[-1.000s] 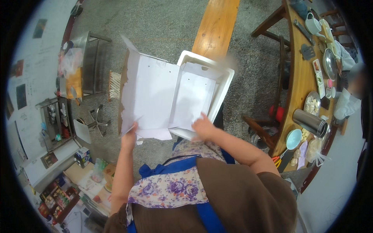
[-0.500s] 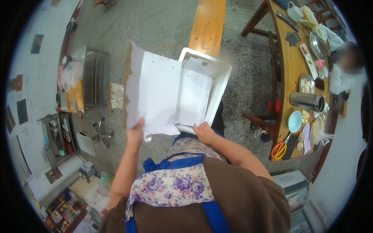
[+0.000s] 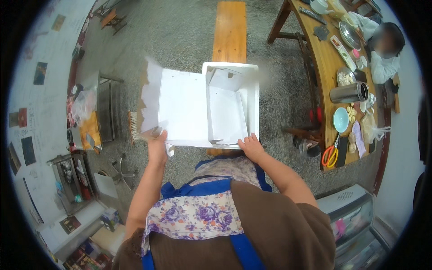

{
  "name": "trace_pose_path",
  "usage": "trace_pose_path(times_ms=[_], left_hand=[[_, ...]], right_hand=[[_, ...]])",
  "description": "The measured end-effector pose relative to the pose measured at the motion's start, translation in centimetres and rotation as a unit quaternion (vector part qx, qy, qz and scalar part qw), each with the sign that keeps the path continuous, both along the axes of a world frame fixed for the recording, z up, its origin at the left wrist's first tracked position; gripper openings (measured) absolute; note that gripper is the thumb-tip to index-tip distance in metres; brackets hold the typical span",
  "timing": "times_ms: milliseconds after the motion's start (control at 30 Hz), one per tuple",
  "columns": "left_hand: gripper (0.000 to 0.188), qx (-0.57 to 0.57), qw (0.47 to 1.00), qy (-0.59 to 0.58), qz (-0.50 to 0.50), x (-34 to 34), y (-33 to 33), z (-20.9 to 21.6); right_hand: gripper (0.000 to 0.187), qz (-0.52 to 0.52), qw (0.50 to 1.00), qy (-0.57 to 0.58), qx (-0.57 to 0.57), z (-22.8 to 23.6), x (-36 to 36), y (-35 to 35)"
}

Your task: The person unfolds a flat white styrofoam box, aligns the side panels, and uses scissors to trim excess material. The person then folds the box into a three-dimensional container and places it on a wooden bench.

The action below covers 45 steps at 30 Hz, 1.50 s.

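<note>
Two hands, head view: both at the near edges of an opened white cardboard carton [image 3: 182,105].
Left hand: [image 3: 157,148] seems to pinch the near corner of the carton's spread lid panel, thumb on top.
Right hand: [image 3: 252,147] fingertips over the near edge by the foam box rim; can't tell if it grips carton, foam or both.
Carton: tray half inside the white foam box [image 3: 254,94], lid half hanging out left, outer edge ragged.
Foam box: appears to sit on the wooden bench [image 3: 229,36].
Handling: I'd support the lid from below, avoid pulling at ragged cardboard; steady the foam rim with the right so it doesn't slide.
</note>
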<state>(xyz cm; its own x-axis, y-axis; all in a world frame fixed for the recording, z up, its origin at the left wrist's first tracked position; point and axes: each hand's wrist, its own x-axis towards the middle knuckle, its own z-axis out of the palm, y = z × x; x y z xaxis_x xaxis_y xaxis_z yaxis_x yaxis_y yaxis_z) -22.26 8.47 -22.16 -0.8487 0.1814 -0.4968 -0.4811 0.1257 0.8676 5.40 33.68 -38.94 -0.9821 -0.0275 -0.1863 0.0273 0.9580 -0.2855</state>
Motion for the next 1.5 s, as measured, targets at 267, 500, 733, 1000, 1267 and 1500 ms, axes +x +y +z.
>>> trace_pose_path(times_ms=[267,500,733,1000,1267,1500], left_hand=[[0.039,0.050,0.992,-0.113,0.013,0.5,-1.1,0.1],[0.033,0.011,0.993,-0.108,0.048,-1.1,-2.2,-1.5],[0.035,0.022,0.995,-0.095,0.001,0.4,-0.4,0.5],[0.042,0.035,0.998,-0.013,-0.043,2.7,-0.2,0.7],[0.020,-0.151,0.953,0.155,-0.213,5.7,4.9,5.4],[0.023,-0.058,0.948,0.082,-0.302,7.1,9.7,8.2]], right_hand=[[0.035,-0.085,0.978,0.191,-0.003,2.4,-0.1,-0.2],[0.018,-0.160,0.968,0.179,-0.076,0.6,1.5,-0.2],[0.029,-0.163,0.972,0.159,-0.067,1.2,1.5,-0.1],[0.061,-0.178,0.956,-0.090,-0.217,5.1,-3.7,-2.9],[0.088,-0.308,0.822,-0.028,-0.478,6.4,-9.2,-7.9],[0.052,-0.361,0.634,0.102,-0.676,4.8,-8.9,-8.5]])
